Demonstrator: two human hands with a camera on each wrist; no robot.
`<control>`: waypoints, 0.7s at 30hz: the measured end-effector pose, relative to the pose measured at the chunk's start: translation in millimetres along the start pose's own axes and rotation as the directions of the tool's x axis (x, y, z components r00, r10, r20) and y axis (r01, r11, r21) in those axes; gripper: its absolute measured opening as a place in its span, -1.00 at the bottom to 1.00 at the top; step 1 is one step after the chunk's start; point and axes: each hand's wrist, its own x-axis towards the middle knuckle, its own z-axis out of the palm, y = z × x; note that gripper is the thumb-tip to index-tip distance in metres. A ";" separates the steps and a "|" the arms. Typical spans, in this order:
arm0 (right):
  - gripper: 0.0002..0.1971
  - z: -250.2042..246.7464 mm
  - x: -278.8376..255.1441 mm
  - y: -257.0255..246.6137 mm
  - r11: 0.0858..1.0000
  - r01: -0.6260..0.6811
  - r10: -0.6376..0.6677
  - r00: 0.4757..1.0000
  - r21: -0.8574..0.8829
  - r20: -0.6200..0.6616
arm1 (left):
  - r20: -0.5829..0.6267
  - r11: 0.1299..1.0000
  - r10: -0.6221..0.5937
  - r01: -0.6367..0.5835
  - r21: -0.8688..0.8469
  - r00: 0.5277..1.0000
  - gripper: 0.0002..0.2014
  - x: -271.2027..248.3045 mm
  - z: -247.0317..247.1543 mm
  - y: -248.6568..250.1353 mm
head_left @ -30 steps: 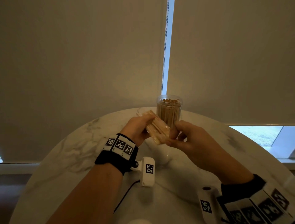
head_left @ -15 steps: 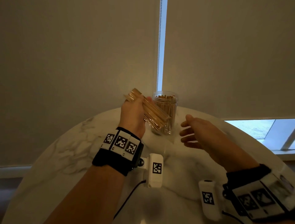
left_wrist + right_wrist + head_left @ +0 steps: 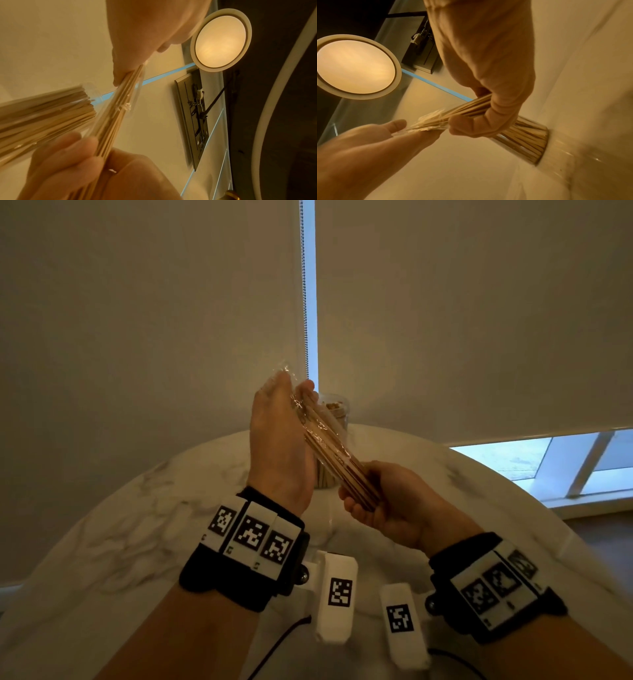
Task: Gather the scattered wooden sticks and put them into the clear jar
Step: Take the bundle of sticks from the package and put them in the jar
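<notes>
Stick bundle [image 3: 329, 446] gripped between left hand [image 3: 279, 440] and right hand [image 3: 383, 501] (jar [image 3: 337, 409] behind).

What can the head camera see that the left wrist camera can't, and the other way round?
Only the head view shows the marble table, the roller blinds, the window strip at the right and the marker-covered wristbands. Only the left wrist view shows the round ceiling lamp and a dark panel on the wall. Both show the left hand and right hand holding a bundle of wooden sticks in clear wrap, with the stick-filled clear jar just behind it.
</notes>
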 end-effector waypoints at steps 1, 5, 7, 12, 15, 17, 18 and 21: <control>-0.56 -0.2 0.1 0.4 1.000 -0.002 0.002 1.000 0.004 0.001 | 0.009 1.000 0.003 -0.003 -0.010 1.000 -0.82 0.4 -0.1 2.3; -0.57 0.2 1.1 2.8 1.000 -0.005 0.005 1.000 -0.016 -0.004 | -0.014 0.999 0.033 -0.032 0.020 0.999 -0.75 1.0 -1.9 5.3; -0.55 -0.8 2.0 2.5 0.999 -0.010 0.009 1.000 -0.036 -0.025 | -0.052 0.998 0.051 -0.049 0.027 0.997 -0.83 3.3 -4.2 4.7; -0.48 -2.9 3.9 0.9 0.994 -0.011 0.006 0.999 -0.107 -0.046 | -0.041 0.995 0.056 -0.052 0.088 0.998 -0.65 7.4 -9.0 4.1; -0.50 -3.6 3.5 0.3 0.988 0.000 -0.007 0.999 -0.155 -0.043 | -0.029 0.994 0.086 -0.083 0.071 0.996 -0.72 6.6 -7.9 7.3; -0.50 -3.8 2.6 -0.7 0.984 -0.003 -0.004 0.999 -0.178 -0.038 | -0.019 0.979 0.137 -0.133 0.155 0.990 -0.76 8.6 -9.7 7.6; -0.49 -3.8 2.3 -1.2 0.982 -0.002 -0.004 0.999 -0.186 -0.032 | -0.007 0.966 0.157 -0.152 0.208 0.988 -0.75 9.0 -10.6 6.5; -0.48 -3.4 1.9 -1.0 0.977 0.009 -0.013 1.000 -0.213 -0.017 | 0.039 0.932 0.151 -0.156 0.327 0.988 -0.68 6.4 -11.2 -2.8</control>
